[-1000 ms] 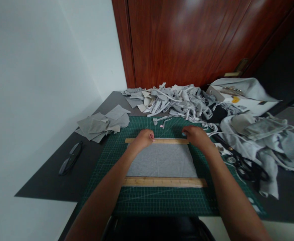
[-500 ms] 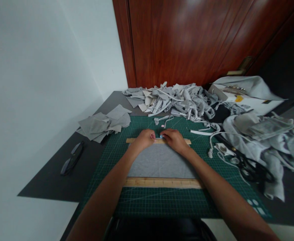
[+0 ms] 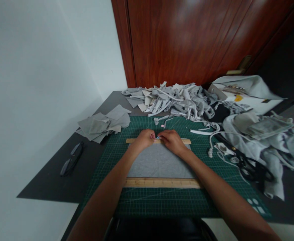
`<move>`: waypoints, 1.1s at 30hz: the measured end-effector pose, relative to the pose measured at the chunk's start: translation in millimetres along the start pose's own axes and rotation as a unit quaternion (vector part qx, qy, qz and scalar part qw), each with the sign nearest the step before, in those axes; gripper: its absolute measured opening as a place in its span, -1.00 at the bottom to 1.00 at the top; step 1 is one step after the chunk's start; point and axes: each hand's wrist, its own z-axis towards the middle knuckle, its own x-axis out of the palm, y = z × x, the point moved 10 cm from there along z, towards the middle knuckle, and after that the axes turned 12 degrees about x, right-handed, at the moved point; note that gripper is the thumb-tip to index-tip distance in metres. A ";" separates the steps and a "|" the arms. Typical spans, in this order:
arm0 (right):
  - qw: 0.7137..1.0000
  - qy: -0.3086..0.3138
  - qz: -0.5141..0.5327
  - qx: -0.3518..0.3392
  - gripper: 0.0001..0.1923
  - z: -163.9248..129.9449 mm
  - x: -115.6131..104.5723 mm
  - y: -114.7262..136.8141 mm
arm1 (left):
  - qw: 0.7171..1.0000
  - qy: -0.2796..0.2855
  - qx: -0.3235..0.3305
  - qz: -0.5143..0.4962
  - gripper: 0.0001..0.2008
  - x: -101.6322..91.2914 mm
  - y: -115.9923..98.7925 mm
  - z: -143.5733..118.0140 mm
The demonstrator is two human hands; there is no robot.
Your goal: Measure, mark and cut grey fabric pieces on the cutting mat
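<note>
Left hand (image 3: 147, 136) curls at the narrow ruler (image 3: 130, 140), its grip too hidden for me to tell; right hand (image 3: 172, 140) pinches a small blue piece (image 3: 158, 137). Forearms (image 3: 118, 179) cover parts of the grey cloth (image 3: 160, 163), midway on the cutting mat (image 3: 167, 203). The ruler lies across the cloth's far side, long axis parallel to the mat's far edge.

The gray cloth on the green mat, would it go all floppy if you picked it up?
Probably: the gray cloth looks soft, with faint creases. Lying so flat and thin, it seems light. Pulling it might drag the wooden ruler lying along its near edge.
</note>
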 end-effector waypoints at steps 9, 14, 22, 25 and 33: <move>0.997 0.029 -0.067 0.016 -0.71 -0.6 -6.2 0.7 | 1.000 0.001 0.005 0.001 -0.90 1.1 3.6 1.7; 0.993 0.059 -0.097 0.032 -0.74 -2.1 -18.8 -8.6 | 1.000 0.000 0.005 0.000 -0.90 1.2 3.8 1.3; 0.984 0.087 -0.133 0.083 -0.75 -11.3 -43.3 -46.4 | 1.000 0.002 0.000 0.001 -0.90 0.3 3.1 0.3; 0.979 0.090 -0.147 0.107 -0.74 -16.3 -50.7 -61.8 | 1.000 0.005 0.000 0.003 -0.89 0.0 2.3 0.0; 0.966 0.089 -0.174 0.167 -0.73 -28.2 -68.1 -91.3 | 1.000 0.014 -0.006 0.013 -0.91 0.0 -0.4 -0.6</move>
